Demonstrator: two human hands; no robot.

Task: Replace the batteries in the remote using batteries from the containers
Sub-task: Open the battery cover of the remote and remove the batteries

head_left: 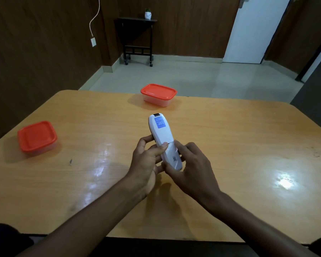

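Your thumb could slip off the battery cover seam and the white plastic remote could twist out and drop onto the glossy wooden surface. Your left hand and right hand, close together, both grip its lower end, back upward, above the surface. Both orange-lidded plastic containers are closed.

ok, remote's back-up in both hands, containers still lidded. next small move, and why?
Probably slide the battery cover off the remote. The left hand grips it with the thumb on the cover seam, the right hand holds the lower end, and the cover looks still closed.
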